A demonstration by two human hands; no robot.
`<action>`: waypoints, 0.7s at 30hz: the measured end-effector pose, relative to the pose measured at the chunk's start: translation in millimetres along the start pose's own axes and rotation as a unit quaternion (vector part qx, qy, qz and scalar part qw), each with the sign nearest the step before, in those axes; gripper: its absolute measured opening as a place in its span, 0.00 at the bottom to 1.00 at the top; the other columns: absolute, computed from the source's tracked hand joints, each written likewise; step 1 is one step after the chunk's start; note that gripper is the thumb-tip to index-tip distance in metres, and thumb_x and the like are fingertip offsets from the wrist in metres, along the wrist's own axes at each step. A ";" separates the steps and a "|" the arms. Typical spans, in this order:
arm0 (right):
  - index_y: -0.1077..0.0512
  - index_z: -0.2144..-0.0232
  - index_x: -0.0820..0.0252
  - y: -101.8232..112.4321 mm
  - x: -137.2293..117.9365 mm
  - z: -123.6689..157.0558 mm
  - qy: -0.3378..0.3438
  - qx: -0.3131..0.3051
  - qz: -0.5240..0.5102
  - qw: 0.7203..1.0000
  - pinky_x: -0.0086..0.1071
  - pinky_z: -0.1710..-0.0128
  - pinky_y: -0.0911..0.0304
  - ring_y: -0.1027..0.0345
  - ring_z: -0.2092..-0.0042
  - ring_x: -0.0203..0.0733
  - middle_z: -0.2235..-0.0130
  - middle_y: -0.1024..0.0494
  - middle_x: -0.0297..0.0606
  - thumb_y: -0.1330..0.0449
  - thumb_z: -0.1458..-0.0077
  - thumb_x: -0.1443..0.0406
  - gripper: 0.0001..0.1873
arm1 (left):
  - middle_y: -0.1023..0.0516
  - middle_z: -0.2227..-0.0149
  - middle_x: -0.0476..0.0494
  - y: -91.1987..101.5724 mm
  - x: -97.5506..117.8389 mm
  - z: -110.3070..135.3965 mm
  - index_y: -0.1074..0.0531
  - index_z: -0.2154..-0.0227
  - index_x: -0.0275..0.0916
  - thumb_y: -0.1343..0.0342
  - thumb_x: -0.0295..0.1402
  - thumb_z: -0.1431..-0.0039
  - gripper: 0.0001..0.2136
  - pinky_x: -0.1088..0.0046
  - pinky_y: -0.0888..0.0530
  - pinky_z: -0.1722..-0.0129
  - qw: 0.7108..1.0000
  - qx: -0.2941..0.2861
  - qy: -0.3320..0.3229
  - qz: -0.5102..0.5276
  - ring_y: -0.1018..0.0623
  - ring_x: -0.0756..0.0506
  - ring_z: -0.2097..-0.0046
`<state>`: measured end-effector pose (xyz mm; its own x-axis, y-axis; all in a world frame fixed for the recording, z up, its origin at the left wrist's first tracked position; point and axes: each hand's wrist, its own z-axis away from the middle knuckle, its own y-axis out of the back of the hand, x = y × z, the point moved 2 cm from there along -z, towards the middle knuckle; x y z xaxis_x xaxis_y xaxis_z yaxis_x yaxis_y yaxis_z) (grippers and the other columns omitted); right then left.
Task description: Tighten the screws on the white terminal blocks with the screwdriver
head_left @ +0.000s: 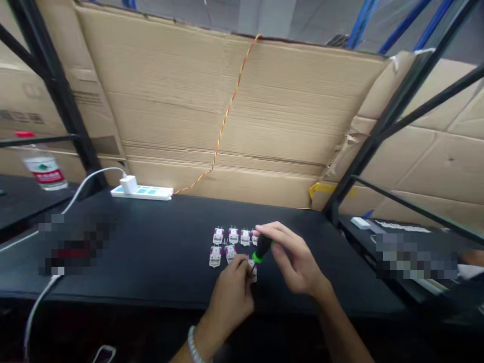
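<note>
My right hand [293, 257] is closed on the black and green handle of a screwdriver [263, 245], which slants down to the left. Its shaft reaches a small white part [254, 276] pinched in my left hand [232, 290]. Fingers cover much of that part, and the screwdriver's tip is hard to make out. Just beyond my hands, several small white-and-purple pieces with thin prongs on top [215, 256] lie in two rows on the black table [159, 252]. My right hand partly hides the back row's right end.
A white power strip [161, 193] with a plugged-in charger [129, 184] sits at the back left. A yellow-red twisted wire [226, 118] hangs down the cardboard wall [283, 116]. Black metal posts [363, 151] flank the table. A water bottle [47, 169] stands at far left.
</note>
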<state>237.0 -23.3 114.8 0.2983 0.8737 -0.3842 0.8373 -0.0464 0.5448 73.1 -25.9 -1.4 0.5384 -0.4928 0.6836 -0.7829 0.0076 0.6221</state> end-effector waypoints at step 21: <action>0.19 0.47 0.50 0.7 1.8 -7.6 0.002 0.074 0.080 0.994 0.34 0.65 0.23 0.25 0.63 0.42 0.61 0.22 0.39 0.28 0.39 0.60 0.17 | 0.23 0.55 0.38 -1.2 -0.6 0.5 0.31 0.67 0.40 0.50 0.15 0.42 0.12 0.63 0.22 0.54 1.000 -0.003 0.002 -0.010 0.19 0.40 0.56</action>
<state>234.6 -18.1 120.2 0.4311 0.8515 -0.2985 0.8380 -0.2552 0.4823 73.6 -26.0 -2.7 0.5548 -0.4894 0.6728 -0.7702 0.0037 0.6378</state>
